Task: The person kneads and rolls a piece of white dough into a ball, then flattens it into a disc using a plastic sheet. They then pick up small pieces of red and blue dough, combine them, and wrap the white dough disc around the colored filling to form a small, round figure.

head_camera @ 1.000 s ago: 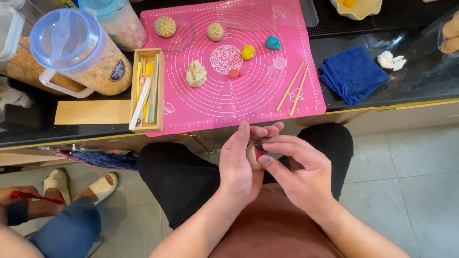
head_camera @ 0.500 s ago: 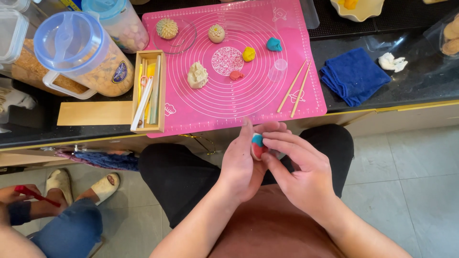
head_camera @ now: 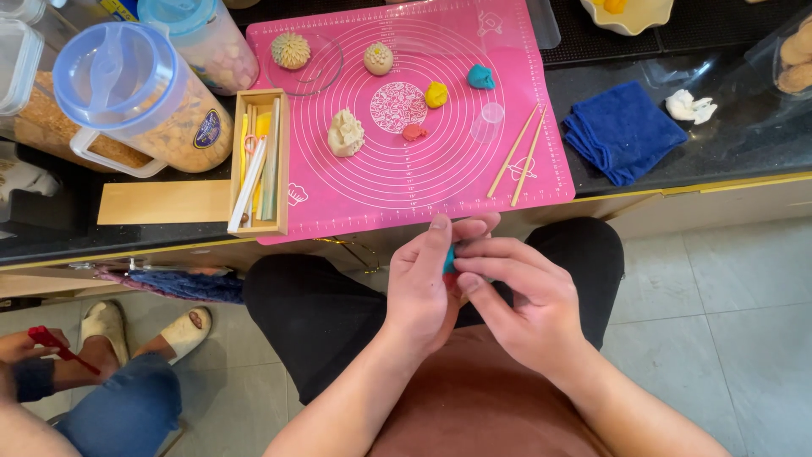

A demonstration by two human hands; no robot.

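Just below the pink mat [head_camera: 406, 182], the left hand [head_camera: 427, 292] and right hand [head_camera: 529, 309] pinch a small teal-and-red clay lump [head_camera: 448, 264] tightly, so squeezing harder could smear its colours together.

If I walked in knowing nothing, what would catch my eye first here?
Probably the bright pink silicone mat on the dark counter, dotted with small dough pieces: a yellow one, a teal one and a cream moulded one. Below it, over the lap, the left hand and right hand pinch a small teal and red lump between them. At far left stands a big blue-lidded cereal jug.
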